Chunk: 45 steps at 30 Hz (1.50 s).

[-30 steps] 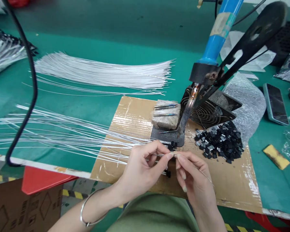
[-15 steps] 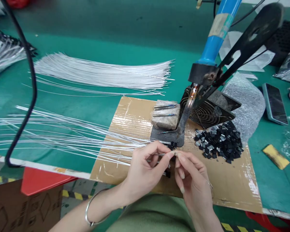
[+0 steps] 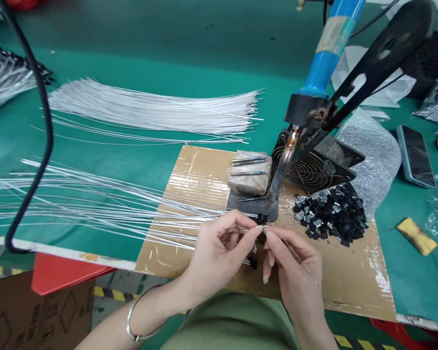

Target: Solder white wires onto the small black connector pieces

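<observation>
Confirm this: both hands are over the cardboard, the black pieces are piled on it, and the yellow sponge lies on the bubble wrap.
Not quite. The head view shows the sponge on the green mat, apart from the bubble wrap. The rest stands: left hand and right hand are over the cardboard, and the black pieces are piled on it.

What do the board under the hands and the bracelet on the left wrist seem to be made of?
The board looks like brown cardboard, probably covered with clear tape or film, as it has glossy streaks. The bracelet seems to be polished metal, silver-coloured, judging by its bright shine.
</observation>
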Motion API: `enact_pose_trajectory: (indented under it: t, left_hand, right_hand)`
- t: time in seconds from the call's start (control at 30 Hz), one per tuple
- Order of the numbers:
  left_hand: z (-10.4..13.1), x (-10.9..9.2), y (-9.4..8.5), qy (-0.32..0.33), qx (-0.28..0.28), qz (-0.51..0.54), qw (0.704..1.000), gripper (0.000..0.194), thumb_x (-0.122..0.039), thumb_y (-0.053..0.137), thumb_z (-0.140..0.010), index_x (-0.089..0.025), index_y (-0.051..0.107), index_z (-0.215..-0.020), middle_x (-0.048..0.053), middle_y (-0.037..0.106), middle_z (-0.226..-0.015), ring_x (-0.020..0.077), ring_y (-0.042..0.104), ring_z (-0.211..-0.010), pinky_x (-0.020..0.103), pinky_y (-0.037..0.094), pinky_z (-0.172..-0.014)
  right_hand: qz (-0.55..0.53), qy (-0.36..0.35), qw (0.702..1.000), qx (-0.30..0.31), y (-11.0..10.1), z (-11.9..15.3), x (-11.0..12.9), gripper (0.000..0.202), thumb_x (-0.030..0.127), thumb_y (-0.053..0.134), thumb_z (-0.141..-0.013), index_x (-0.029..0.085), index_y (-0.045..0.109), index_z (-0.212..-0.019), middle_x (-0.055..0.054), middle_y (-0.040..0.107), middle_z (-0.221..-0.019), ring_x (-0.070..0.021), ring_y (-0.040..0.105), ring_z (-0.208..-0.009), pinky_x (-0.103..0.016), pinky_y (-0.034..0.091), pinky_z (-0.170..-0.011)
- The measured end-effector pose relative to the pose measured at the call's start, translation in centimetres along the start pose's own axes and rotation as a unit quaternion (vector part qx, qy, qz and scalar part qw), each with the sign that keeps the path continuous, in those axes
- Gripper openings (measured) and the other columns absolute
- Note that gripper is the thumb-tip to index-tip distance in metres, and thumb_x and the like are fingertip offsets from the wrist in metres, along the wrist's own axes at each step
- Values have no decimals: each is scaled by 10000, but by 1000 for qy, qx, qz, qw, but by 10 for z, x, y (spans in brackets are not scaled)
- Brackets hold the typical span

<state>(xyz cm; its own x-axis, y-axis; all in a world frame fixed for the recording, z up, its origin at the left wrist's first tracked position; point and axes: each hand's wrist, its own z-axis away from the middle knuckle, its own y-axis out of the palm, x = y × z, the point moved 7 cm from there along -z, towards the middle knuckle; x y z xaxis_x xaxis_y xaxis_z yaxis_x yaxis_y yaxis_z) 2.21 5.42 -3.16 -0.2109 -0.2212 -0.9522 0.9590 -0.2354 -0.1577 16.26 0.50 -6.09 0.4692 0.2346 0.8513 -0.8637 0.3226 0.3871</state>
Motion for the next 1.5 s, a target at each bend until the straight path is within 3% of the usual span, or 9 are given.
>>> enact_pose_trajectory:
  t: [0.37,0.67,0.8,1.0,1.37,1.5]
  left_hand:
    - [1,-2,2,21,11,-17,1000,209,-320,654,-912,-158,683,-784,-23,543,-572,103,335,-499,266,236,-475]
    - [2,-11,-1,79,10,-34,996,189,-223,660,-908,-144,697,-740,-85,375,-506,73,238,-474,236,155,-432]
    - [1,-10,-1,84,-5,-34,996,175,-201,665,-908,-147,700,-745,-77,428,-513,68,253,-468,226,169,-426]
    - [2,-11,0,95,-21,-22,995,175,-194,666,-904,-152,686,-736,-78,458,-501,63,248,-456,219,165,-419]
    - [4,2,3,50,-39,8,998,188,-286,668,-903,-155,702,-773,21,644,-595,106,491,-479,229,339,-458]
    - [2,0,2,45,-44,12,998,175,-279,690,-881,-156,722,-760,13,639,-586,93,469,-477,211,325,-450]
  right_hand:
    - [0,16,1000,4,-2,1,-1,105,353,854,-863,248,859,-863,29,659,-626,-60,583,-429,-135,519,-394]
    - [-41,99,993,47,1,-7,0,197,373,912,-771,199,835,-722,34,599,-543,-38,503,-346,-109,431,-323]
    - [-40,87,994,47,0,-7,0,172,377,885,-806,208,854,-790,25,627,-578,-46,535,-362,-110,449,-332]
    - [-44,76,996,21,4,-6,3,183,372,929,-740,204,859,-766,26,610,-557,-50,513,-365,-124,473,-318]
    - [-102,41,994,-30,9,3,-7,147,357,917,-767,225,866,-804,27,650,-578,-28,511,-375,-74,453,-329]
    - [-41,20,999,-5,1,5,1,167,414,824,-874,257,876,-895,-6,713,-671,-76,597,-426,-143,523,-359]
